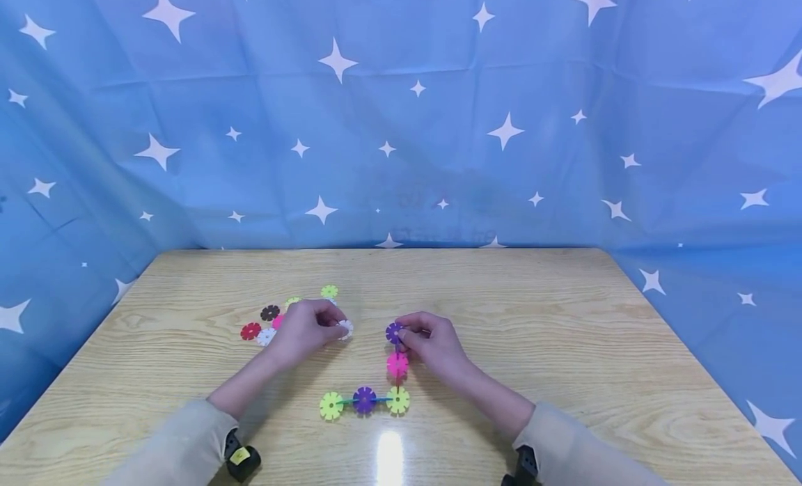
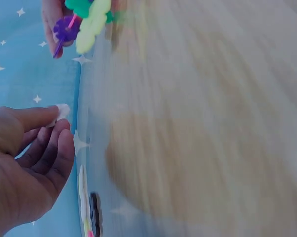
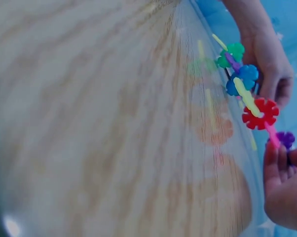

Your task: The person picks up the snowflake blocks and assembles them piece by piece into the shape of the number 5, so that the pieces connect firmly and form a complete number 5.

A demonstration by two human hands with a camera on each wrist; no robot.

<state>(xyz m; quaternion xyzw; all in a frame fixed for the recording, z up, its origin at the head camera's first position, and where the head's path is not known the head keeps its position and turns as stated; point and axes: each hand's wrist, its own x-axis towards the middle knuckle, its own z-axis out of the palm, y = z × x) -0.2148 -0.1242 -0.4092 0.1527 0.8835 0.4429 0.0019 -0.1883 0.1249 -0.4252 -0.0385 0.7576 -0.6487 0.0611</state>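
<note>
My left hand (image 1: 305, 331) pinches a white snowflake disc (image 1: 345, 329) between thumb and fingers, above the table. In the left wrist view that white disc (image 2: 63, 111) is partly covered by the fingertips. Opposite it, my right hand (image 1: 438, 345) pinches a purple snowflake disc (image 1: 392, 332), the end piece of an L-shaped chain. From there the chain runs through a pink disc (image 1: 397, 365) to a yellow-green corner disc (image 1: 397, 400), then left through another purple disc (image 1: 365, 400). Red (image 3: 266, 114), blue (image 3: 246, 75) and green linking discs (image 3: 232, 53) show edge-on or face-on in the right wrist view.
Loose discs lie beyond and left of my left hand, among them a red one (image 1: 250, 331), a dark one (image 1: 269, 312) and a yellow-green one (image 1: 328, 291); the hand hides some. A blue starry curtain (image 1: 401, 124) hangs behind the wooden table (image 1: 551, 312).
</note>
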